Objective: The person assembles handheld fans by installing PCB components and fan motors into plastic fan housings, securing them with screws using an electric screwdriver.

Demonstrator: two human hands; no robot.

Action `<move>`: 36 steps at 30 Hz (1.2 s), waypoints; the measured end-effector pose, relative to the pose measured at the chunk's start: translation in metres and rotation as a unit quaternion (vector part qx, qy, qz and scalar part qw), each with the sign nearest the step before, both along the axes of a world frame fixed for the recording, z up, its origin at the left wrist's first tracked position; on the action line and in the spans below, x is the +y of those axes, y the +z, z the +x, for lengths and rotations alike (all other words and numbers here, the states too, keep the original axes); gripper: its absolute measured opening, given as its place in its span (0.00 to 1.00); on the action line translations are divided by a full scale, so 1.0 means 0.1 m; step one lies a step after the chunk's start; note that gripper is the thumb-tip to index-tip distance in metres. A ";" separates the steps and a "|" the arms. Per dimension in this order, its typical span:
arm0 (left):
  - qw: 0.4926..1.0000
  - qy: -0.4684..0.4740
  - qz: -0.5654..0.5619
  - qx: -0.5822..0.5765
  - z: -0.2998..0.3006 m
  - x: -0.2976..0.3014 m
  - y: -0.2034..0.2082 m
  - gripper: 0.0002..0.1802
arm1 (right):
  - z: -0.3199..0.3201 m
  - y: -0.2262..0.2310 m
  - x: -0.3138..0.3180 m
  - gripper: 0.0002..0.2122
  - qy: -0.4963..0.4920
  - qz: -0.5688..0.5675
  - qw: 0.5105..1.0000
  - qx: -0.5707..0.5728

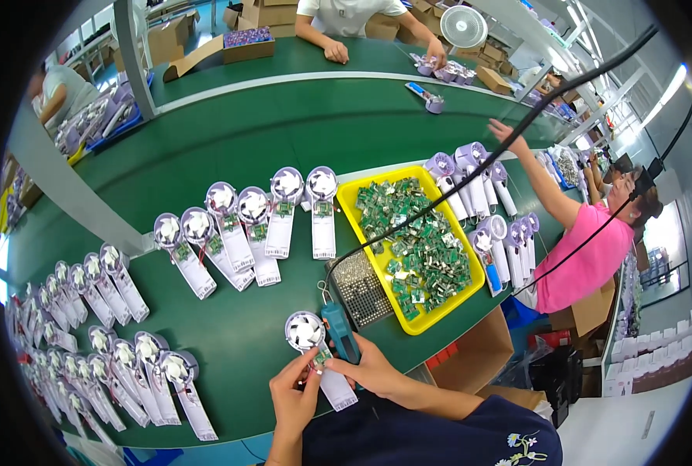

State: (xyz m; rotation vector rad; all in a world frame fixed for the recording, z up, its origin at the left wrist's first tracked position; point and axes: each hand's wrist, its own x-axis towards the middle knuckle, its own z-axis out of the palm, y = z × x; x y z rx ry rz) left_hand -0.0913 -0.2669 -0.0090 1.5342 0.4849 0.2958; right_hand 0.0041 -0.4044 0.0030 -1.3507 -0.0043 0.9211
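Note:
A handheld fan half [305,330] with a round white impeller and a pale handle lies in front of me at the table's near edge. My left hand [295,388] pinches at a small green circuit board [322,356] on it, from the left. My right hand [373,369] comes from the right, its thumb and fingers closed at the same board and the handle. Beside the fan is a teal corded power tool [339,330], partly covered by my right hand; I cannot tell whether that hand touches it. My fingertips hide part of the board.
A yellow tray [470,291] of green circuit boards stands right of centre, beside a perforated metal box [361,287]. Several fan halves [221,206] lie in rows left and ahead. A black cable [439,206] crosses the view. Co-workers sit opposite and at right, one arm [544,182] reaching out.

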 end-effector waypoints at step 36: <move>0.997 0.077 -0.024 0.018 -0.09 0.26 0.00 0.12 | 1.01 0.65 0.22 0.24 -0.063 -0.206 0.805 -0.552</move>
